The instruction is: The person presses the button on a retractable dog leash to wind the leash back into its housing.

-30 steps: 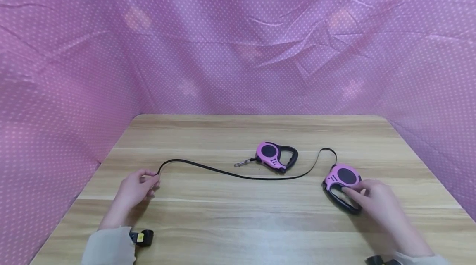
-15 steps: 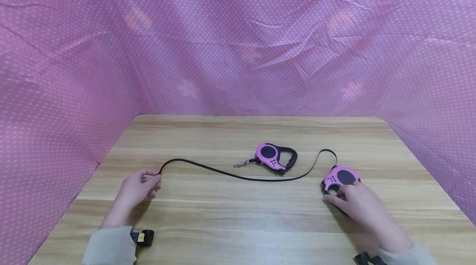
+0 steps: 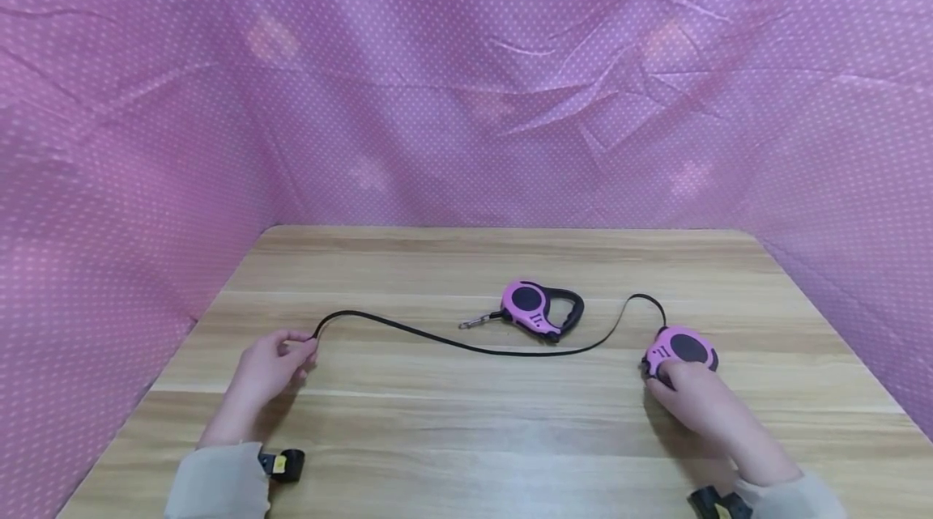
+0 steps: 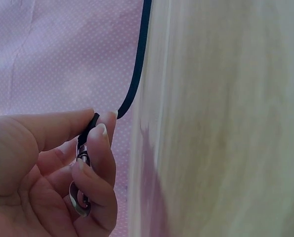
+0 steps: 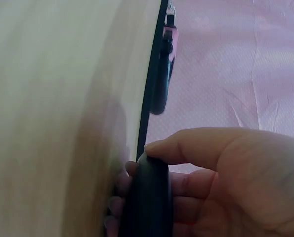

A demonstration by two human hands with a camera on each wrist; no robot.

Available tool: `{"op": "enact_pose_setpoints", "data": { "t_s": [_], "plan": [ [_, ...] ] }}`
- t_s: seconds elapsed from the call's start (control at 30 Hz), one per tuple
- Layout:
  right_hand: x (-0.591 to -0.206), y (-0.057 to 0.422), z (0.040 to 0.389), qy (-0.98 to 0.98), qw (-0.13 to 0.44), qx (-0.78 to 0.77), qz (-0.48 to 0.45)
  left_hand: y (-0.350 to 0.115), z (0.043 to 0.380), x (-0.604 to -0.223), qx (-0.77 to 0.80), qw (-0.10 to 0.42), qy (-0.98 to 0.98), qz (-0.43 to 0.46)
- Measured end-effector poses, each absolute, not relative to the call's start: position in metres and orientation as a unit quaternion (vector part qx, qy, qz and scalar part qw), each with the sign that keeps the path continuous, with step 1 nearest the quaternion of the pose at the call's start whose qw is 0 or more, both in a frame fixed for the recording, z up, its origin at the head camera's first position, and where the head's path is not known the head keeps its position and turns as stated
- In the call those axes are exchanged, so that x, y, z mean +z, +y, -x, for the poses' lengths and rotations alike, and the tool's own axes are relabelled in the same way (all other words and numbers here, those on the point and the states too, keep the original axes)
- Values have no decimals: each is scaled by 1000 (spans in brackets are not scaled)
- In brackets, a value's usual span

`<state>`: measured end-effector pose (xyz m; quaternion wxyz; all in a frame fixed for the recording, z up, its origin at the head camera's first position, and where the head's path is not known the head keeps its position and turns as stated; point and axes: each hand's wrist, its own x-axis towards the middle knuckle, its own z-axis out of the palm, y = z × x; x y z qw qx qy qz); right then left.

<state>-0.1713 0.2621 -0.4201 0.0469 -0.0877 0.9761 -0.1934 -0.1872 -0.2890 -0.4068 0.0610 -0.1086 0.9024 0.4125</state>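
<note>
On the right of the head view, my right hand (image 3: 703, 402) grips the black handle (image 5: 147, 202) of a pink retractable leash (image 3: 688, 347), fingers wrapped round it and thumb at its end. From this leash a thin black strap (image 3: 474, 348) loops up, then runs left across the table in a gentle curve to my left hand (image 3: 266, 369). There the thumb and index finger pinch the strap's end, as the left wrist view shows. A metal snap hook (image 4: 76, 197) hangs from it against the curled fingers. The leash's handle is mostly covered by my right hand in the head view.
A second pink retractable leash (image 3: 523, 300) lies behind the strap near mid-table, its strap drawn in and its metal hook (image 3: 474, 321) pointing left. The wood-grain table (image 3: 466, 438) is bounded by pink dotted cloth (image 3: 466, 138) at the back and sides.
My right hand has gone from touching the handle's right side to gripping it, and the leash has shifted slightly right. My left hand stays put, still pinching the strap.
</note>
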Motion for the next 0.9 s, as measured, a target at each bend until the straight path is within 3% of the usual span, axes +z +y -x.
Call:
{"op": "enact_pose_setpoints", "data": {
  "t_s": [0.3,0.5,0.6,0.9],
  "plan": [
    [-420,275,171,917,152,-365,55,-287,191,-407,409,53,904,115],
    [-421,280,170,890,187,-411,62,-284,193,-405,392,29,913,107],
    [-420,278,170,902,176,-394,36,-283,194,-405,387,20,916,106],
    [-417,277,172,957,69,-281,-7,-283,195,-405,391,6,915,103]
  ]
}}
